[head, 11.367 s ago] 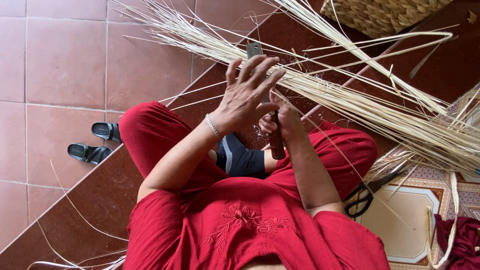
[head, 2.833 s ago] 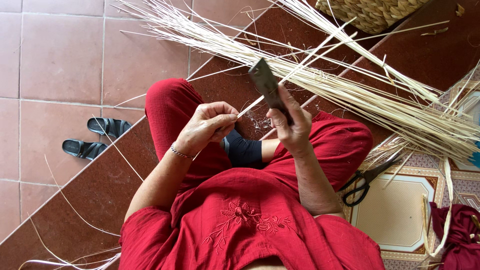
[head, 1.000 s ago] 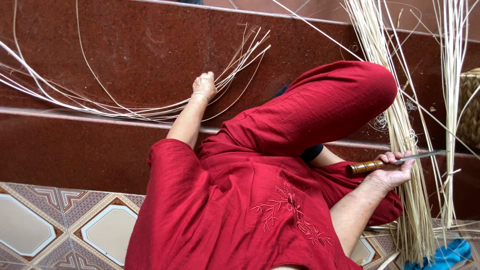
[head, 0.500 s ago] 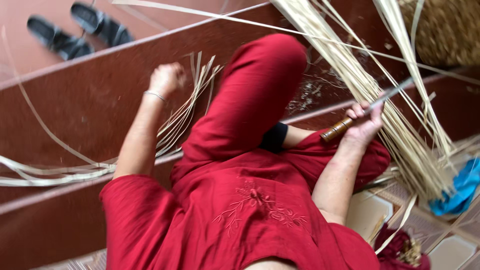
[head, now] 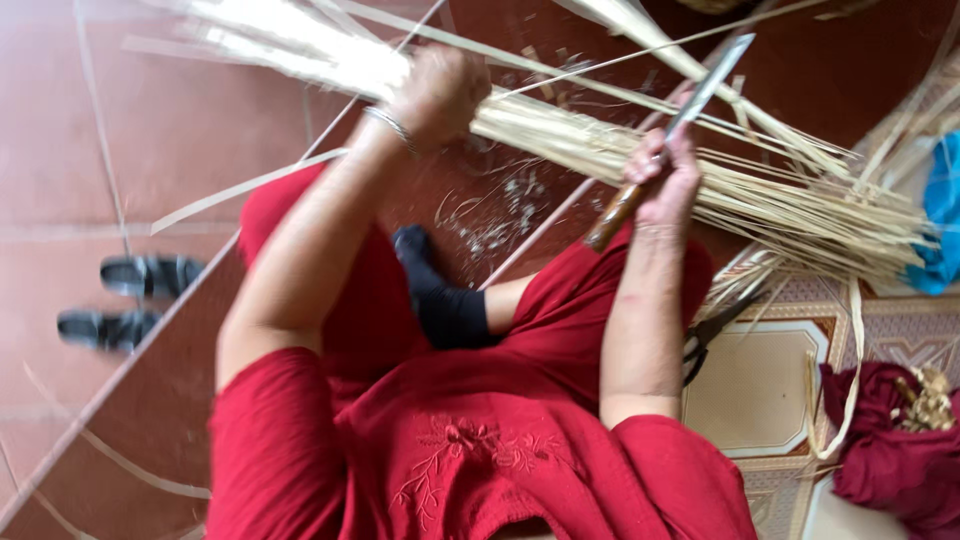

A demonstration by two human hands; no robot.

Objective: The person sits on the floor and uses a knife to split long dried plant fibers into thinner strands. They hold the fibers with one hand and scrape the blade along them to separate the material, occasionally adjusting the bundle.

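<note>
Red embroidered top (head: 470, 470), red trousers (head: 350, 300), seemingly metal bangle (head: 388, 123)

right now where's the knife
In the head view the knife is right of centre, gripped in the right hand, blade angled up across the bundle of pale strips that the left hand grips.

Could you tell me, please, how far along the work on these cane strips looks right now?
Done: shavings lie scattered on the red step, and loose strips lie apart from the bundle. In hand: the left hand closes around the bundle of strips, while the right hand holds a knife. Left: most strips are bundled.
</note>
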